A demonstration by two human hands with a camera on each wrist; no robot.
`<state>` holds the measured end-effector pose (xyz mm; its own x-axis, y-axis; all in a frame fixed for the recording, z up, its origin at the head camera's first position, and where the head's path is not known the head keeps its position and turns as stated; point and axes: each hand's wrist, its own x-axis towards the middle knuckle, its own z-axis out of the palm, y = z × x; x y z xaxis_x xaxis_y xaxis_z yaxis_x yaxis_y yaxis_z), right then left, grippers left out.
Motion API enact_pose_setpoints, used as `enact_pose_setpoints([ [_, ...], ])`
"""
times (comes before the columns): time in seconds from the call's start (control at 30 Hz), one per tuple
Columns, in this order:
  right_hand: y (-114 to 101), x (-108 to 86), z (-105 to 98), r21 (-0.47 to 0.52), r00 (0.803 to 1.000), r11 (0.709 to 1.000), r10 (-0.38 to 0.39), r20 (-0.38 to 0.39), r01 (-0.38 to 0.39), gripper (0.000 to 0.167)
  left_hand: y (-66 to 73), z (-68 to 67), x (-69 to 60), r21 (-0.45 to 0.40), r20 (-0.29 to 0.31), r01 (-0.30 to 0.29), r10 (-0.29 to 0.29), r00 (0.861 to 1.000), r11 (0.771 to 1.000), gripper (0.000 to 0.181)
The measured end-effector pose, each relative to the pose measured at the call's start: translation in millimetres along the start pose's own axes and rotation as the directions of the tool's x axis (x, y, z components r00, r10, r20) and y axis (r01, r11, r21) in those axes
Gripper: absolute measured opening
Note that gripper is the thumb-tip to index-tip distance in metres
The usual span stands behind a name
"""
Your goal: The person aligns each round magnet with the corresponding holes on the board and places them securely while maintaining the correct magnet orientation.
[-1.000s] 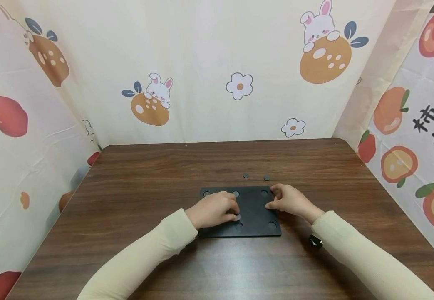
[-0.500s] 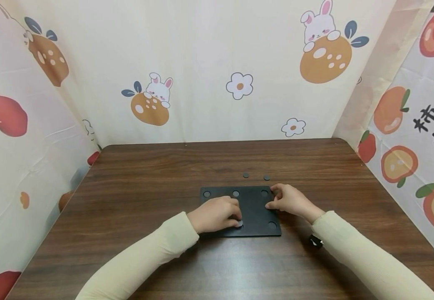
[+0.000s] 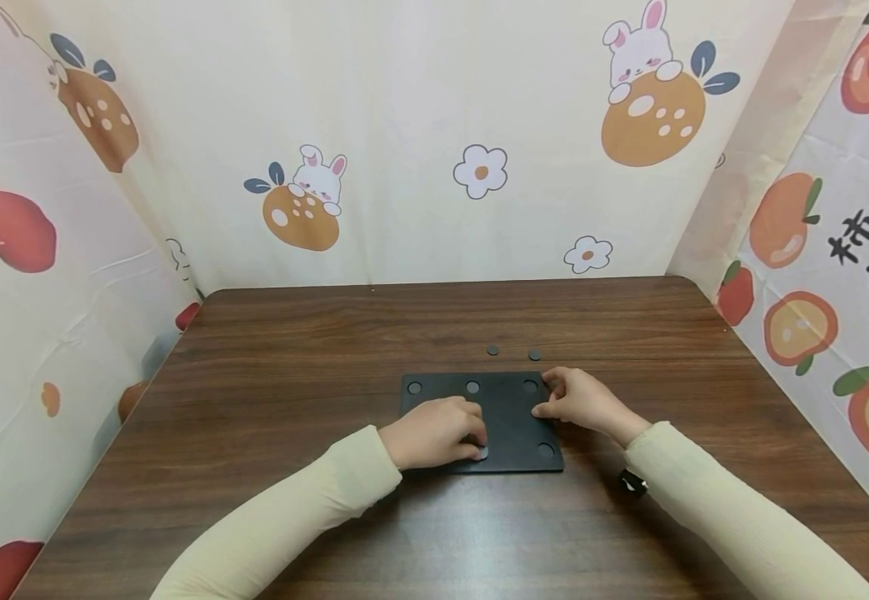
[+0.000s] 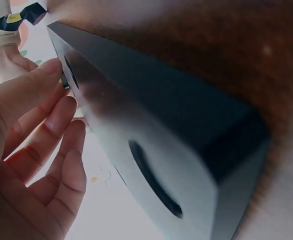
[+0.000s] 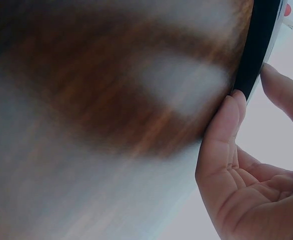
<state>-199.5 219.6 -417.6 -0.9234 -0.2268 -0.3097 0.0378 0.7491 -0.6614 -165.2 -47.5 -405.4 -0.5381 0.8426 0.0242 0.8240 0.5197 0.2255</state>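
Observation:
A flat black board (image 3: 512, 421) with round recesses lies on the table. My left hand (image 3: 434, 433) pinches a small grey disc (image 3: 482, 453) between thumb and fingers at the board's lower middle, over the spot of a recess. In the left wrist view the disc (image 4: 64, 81) shows only as a dark sliver beneath the thumb; whether it sits in the recess I cannot tell. With thumb on top and fingers at the side, my right hand (image 3: 584, 404) grips the board's right edge. The right wrist view shows those fingertips (image 5: 236, 102) against the board's side (image 5: 259, 45).
Two small dark discs, one to the left (image 3: 492, 351) and one to the right (image 3: 535, 355), lie on the wooden table (image 3: 292, 333) behind the board. A black band (image 3: 632, 482) hangs under the right sleeve. Patterned curtains enclose the table's back and sides.
My left hand has slid the disc a little toward the board's near edge and slightly right, uncovering the upper-left recess. The right hand and the board have stayed in place.

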Motion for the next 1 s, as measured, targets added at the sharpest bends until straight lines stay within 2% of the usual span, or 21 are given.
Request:
enact_pose_setpoints([
  [0.2,-1.0,-0.6,0.0,-0.002,1.000,1.000,-0.006,0.003,0.006,0.073,0.4,2.3,1.0,0.027,-0.005,-0.006,0.006,1.000,1.000,0.009],
  [0.57,-0.3,-0.1,-0.4,-0.008,1.000,1.000,-0.008,-0.001,0.008,0.073,0.2,3.4,2.7,0.029,0.000,-0.004,0.004,1.000,1.000,0.009],
  [1.0,0.0,0.0,0.0,-0.002,1.000,1.000,-0.008,-0.001,0.008,0.072,1.7,5.4,2.8,0.003,0.001,-0.007,0.007,1.000,1.000,0.010],
])
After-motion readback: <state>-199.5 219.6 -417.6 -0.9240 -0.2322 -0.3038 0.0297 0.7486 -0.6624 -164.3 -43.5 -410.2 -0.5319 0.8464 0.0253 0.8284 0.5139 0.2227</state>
